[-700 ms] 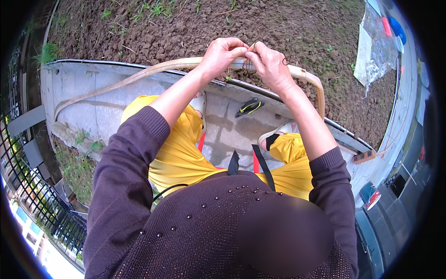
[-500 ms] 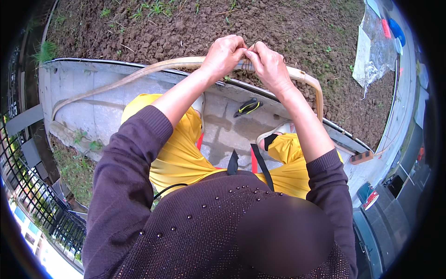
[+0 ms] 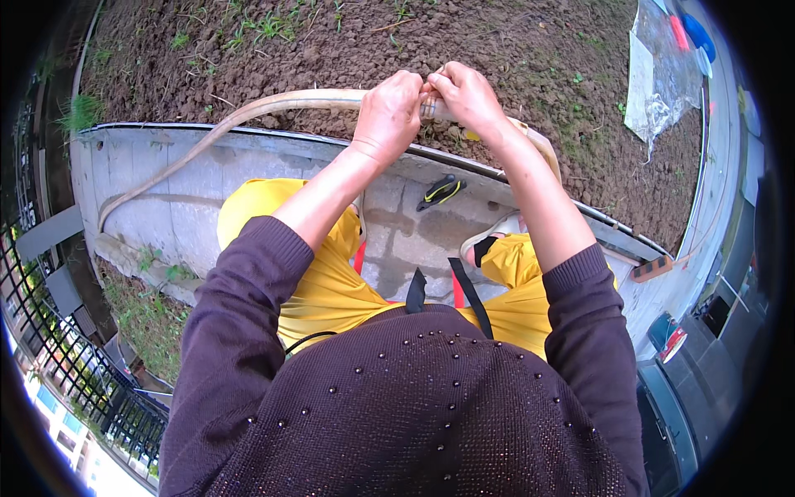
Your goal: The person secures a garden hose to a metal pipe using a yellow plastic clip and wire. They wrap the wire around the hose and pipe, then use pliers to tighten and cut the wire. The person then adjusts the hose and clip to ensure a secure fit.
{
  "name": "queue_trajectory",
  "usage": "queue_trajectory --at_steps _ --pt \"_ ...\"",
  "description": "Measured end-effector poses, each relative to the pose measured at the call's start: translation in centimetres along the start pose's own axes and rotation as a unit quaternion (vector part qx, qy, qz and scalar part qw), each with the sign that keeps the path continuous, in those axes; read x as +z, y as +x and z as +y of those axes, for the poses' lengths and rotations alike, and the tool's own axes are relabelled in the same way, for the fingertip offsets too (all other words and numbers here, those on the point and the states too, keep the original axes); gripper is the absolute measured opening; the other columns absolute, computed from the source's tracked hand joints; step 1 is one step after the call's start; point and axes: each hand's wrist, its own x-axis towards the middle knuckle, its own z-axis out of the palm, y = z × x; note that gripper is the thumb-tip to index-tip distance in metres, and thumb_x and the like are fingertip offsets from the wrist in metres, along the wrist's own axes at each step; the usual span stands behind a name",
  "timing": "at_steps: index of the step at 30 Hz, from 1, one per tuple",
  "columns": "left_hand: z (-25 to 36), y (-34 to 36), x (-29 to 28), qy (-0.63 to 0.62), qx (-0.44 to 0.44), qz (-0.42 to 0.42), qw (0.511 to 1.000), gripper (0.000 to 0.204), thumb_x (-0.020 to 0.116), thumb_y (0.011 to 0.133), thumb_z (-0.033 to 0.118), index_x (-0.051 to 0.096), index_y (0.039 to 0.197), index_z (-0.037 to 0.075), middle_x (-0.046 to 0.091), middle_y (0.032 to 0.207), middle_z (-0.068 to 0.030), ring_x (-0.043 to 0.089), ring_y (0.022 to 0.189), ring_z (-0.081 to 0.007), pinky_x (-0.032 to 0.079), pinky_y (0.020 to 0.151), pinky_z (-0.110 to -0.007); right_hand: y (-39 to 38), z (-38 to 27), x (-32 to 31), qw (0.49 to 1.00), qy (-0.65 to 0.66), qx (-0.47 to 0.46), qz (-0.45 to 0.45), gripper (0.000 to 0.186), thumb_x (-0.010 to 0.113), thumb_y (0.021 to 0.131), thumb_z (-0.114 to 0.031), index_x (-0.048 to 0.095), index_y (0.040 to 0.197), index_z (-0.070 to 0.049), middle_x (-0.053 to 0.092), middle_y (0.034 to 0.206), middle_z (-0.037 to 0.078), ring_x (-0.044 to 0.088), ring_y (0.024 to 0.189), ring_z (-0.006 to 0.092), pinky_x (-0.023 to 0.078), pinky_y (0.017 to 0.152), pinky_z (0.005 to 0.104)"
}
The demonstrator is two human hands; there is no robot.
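My left hand [image 3: 389, 116] and right hand [image 3: 460, 95] are closed close together over a long pale, yellowish hose [image 3: 265, 108], around what looks like thin binding at its middle [image 3: 430, 108]. My fingers hide what exactly they pinch. The hose curves down on both sides, along the edge of the soil. Below my hands, pliers [image 3: 441, 192] with black and yellow handles lie on the concrete path between my feet.
A soil bed [image 3: 273, 58] with weeds lies ahead, edged by a concrete kerb [image 3: 166, 145]. Plastic sheeting [image 3: 662, 95] lies at the right, near red and blue objects. A metal fence [image 3: 37, 298] runs at the left; a brick [image 3: 652, 269] sits by the right corner.
My left hand has turned and shifted slightly left, its back now more visible. My right hand and the hose's middle have moved slightly up. The dark wire loop seen earlier is hidden.
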Motion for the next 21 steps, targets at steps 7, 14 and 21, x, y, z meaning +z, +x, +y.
queue_trajectory --at_steps 7,14,21 --pt "0.0 -0.9 0.8 0.086 0.071 -0.025 0.993 0.009 0.061 0.087 0.006 0.053 0.083 0.004 0.057 0.081 -0.0128 0.061 0.077 -0.0341 0.049 0.068 -0.046 2.0 1.0 0.3 0.991 -0.037 0.047 -0.123 0.031 0.062 0.091 -0.034 0.071 0.089 -0.004 0.072 0.088 0.016 0.069 0.088 0.0308 0.052 0.08 0.0434" --pt "0.2 -0.9 0.7 0.091 0.077 -0.031 0.992 0.008 0.063 0.085 0.006 0.055 0.084 0.005 0.058 0.081 -0.0119 0.058 0.077 -0.0341 0.047 0.071 -0.044 2.5 2.9 2.0 0.987 -0.08 0.02 -0.14 0.035 0.06 0.093 -0.035 0.068 0.102 -0.003 0.07 0.103 0.022 0.066 0.101 0.0372 0.051 0.086 0.0462" --pt "0.3 -1.5 1.4 0.11 0.124 -0.037 0.986 0.009 0.065 0.084 0.005 0.056 0.085 0.004 0.057 0.082 -0.0124 0.057 0.076 -0.0349 0.047 0.071 -0.044 2.0 0.9 0.9 0.981 -0.059 0.087 -0.164 0.036 0.059 0.093 -0.036 0.068 0.103 -0.003 0.07 0.105 0.021 0.066 0.102 0.0362 0.05 0.088 0.0458"
